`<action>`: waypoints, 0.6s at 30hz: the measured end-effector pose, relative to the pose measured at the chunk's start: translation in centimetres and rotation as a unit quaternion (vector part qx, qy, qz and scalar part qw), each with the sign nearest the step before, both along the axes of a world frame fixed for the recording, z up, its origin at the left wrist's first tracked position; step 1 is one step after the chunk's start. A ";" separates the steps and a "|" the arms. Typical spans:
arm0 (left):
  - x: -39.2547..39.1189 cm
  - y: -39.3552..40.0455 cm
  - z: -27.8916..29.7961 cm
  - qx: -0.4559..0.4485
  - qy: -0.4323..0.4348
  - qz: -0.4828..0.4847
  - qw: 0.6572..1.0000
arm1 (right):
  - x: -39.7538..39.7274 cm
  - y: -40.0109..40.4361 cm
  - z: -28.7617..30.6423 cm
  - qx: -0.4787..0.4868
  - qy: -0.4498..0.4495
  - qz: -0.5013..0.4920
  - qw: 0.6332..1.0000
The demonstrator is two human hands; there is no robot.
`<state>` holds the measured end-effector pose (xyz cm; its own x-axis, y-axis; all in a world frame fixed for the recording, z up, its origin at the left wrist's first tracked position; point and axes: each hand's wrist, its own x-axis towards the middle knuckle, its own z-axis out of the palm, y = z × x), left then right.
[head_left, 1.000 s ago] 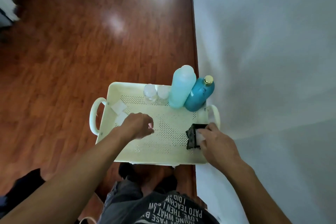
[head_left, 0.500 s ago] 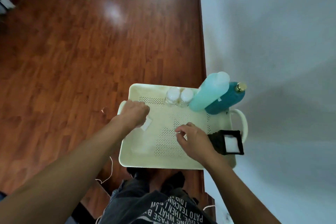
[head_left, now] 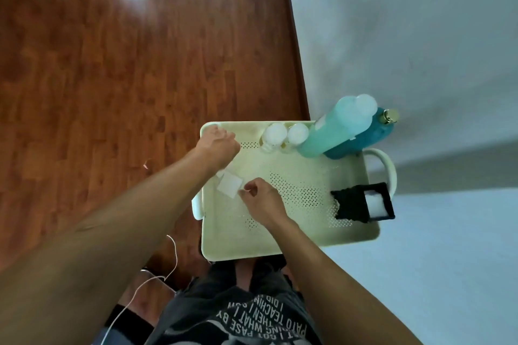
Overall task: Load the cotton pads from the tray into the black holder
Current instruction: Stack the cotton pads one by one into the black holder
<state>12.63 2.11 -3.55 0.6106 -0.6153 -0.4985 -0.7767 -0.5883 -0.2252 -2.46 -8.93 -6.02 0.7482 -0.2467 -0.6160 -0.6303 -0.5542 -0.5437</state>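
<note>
Having left the black holder [head_left: 364,202], the right hand [head_left: 262,199] is now pinching at a cotton pad [head_left: 229,184] while the left hand [head_left: 217,145] is hovering curled.

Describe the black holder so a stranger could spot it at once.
Find the cream perforated tray beside the wall. At its right end, near the looped handle, stands the black holder. It is the only black thing on the tray, with white cotton pads showing in its square opening.
</note>
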 end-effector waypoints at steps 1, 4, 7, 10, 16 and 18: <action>0.1 0.1 -0.1 0.010 -0.002 -0.010 1.000 | 0.3 0.5 -0.3 -0.001 0.005 -0.018 1.000; 0.4 0.7 -0.5 0.027 -0.003 -0.027 0.999 | 0.7 1.9 -1.2 -0.007 0.033 -0.072 0.997; 0.9 0.8 -0.7 0.026 0.004 -0.041 0.999 | 0.5 2.8 -1.8 -0.028 0.041 -0.105 0.993; 1.4 0.7 -1.1 0.032 0.010 -0.060 0.998 | 0.8 3.4 -2.2 -0.025 0.033 -0.138 0.990; 1.9 0.4 -1.5 0.038 0.018 -0.060 0.997 | 1.7 4.2 -2.5 -0.032 0.038 -0.145 0.988; 1.8 0.2 -1.6 0.043 0.020 -0.059 0.997 | 1.8 4.1 -2.6 -0.037 0.036 -0.134 0.990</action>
